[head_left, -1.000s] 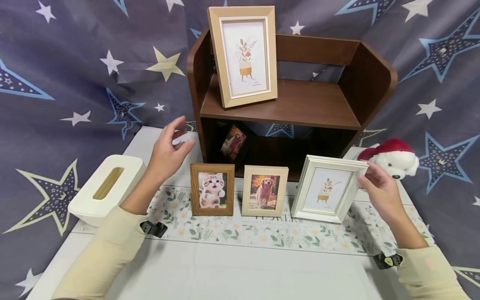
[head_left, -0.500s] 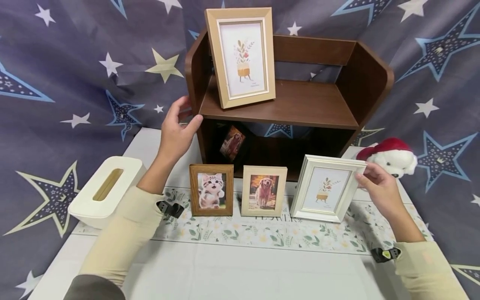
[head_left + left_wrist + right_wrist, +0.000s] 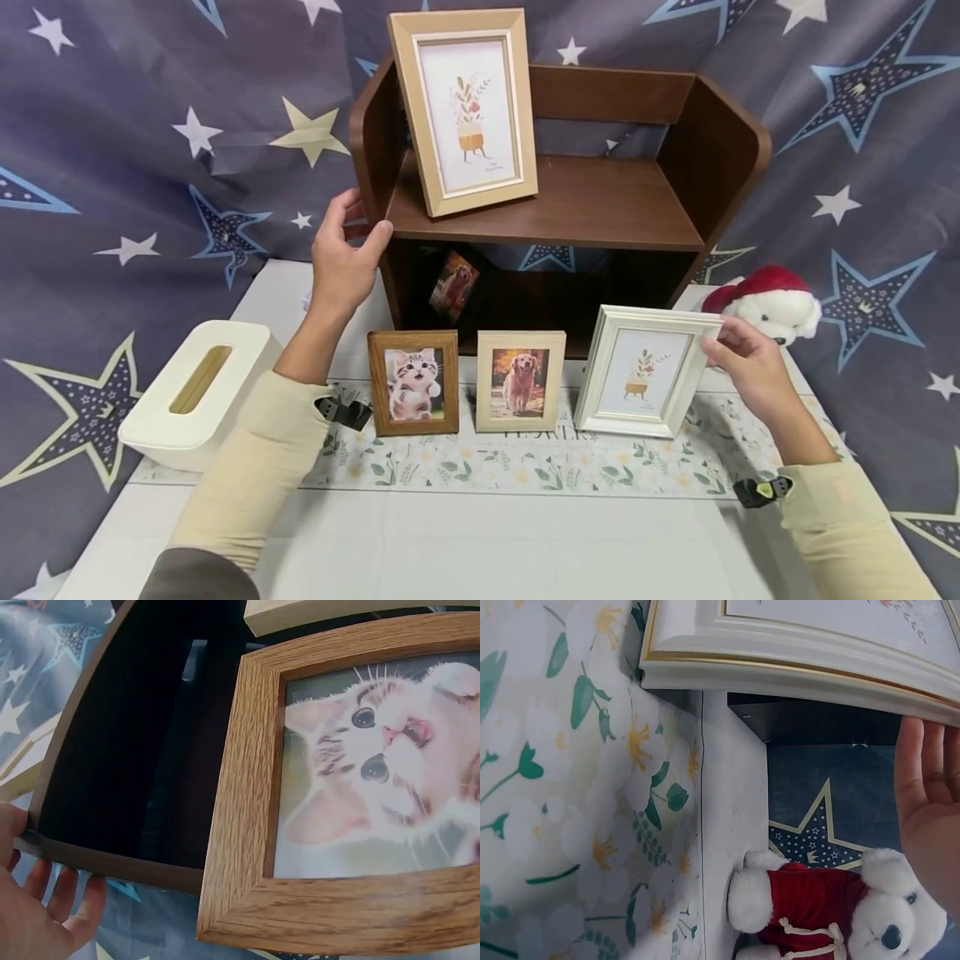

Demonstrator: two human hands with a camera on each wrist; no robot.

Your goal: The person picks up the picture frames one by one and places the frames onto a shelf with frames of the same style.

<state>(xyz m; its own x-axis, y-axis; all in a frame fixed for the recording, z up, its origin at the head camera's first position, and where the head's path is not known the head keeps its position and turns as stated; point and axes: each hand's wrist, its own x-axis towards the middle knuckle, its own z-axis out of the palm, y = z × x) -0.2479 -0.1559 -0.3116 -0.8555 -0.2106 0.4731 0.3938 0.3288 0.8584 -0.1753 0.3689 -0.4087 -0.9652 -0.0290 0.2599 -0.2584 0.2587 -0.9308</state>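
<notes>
My left hand grips the left side panel of a dark brown two-tier shelf, its thumb at the middle board's front corner and its fingers along the outer side. In the left wrist view, a wooden frame with a kitten picture stands close by. With thumb and fingers, my right hand pinches the upper right corner of a white picture frame, which leans back on the floral runner. Between these two frames stands a pale wood frame with a dog picture.
A tan frame leans on the upper tier, and a dark frame with a dog picture sits tilted in the lower one. At left is a cream tissue box. A plush dog in a red hat sits right, beyond my right hand.
My left hand has moved up and right from open air beside the shelf and taken hold of its side panel. The right hand stays on the white frame; the head view has shifted slightly.
</notes>
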